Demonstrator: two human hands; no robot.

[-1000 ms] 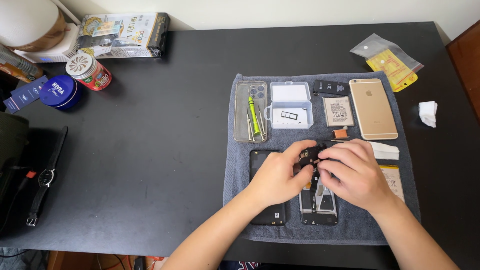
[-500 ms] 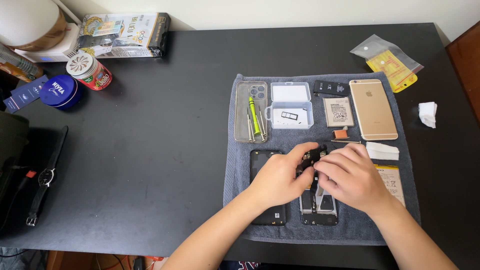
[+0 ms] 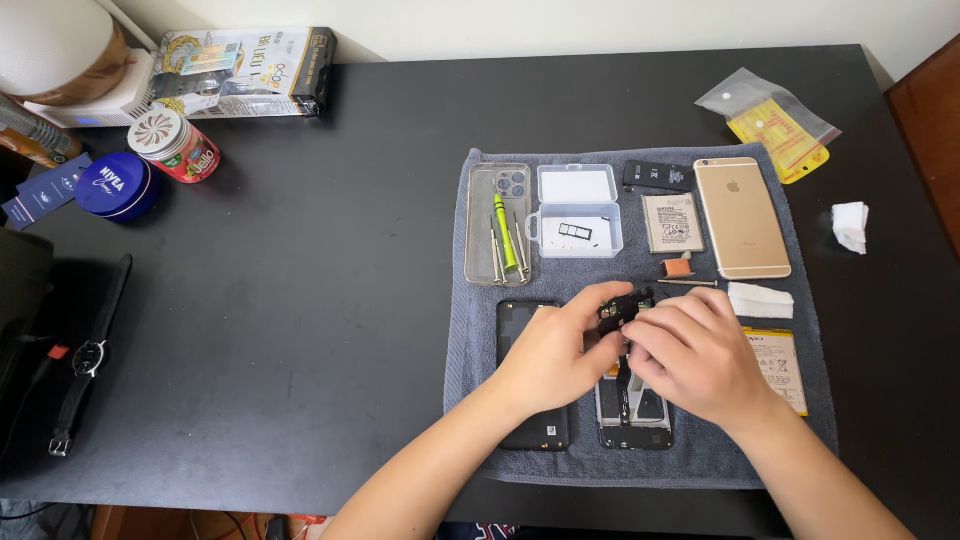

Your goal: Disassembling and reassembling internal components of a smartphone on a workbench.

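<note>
**Gently now: a small black phone part pinched between two hands**

Far to the left on the black table (image 3: 330, 250) lie a wristwatch (image 3: 85, 365), a round blue tin (image 3: 113, 185) and a small red-labelled jar (image 3: 172, 143), all well apart from the work. The work sits on a grey towel (image 3: 470, 330). Along its top edge, left to right, are a clear phone case (image 3: 478, 225) holding a green screwdriver (image 3: 503, 235), a clear plastic box (image 3: 575, 210), two battery packs and a gold phone (image 3: 742, 217) lying face down.

Lower on the towel, the left hand (image 3: 550, 355) rests over a black back cover (image 3: 535, 430), its thumb and forefinger closed narrowly on a small black component (image 3: 622, 308). The right hand (image 3: 695, 355) meets it from the other side, fingertips closed on the same piece, above an opened phone frame (image 3: 632, 405).

Judging by the grip, doing this well means holding the part by its edges, with light and even pressure from both hands, and keeping it low over the towel so anything dropped stays put. Twisting or pulling sharply could strain any thin connector; whether one is attached cannot be seen.
</note>
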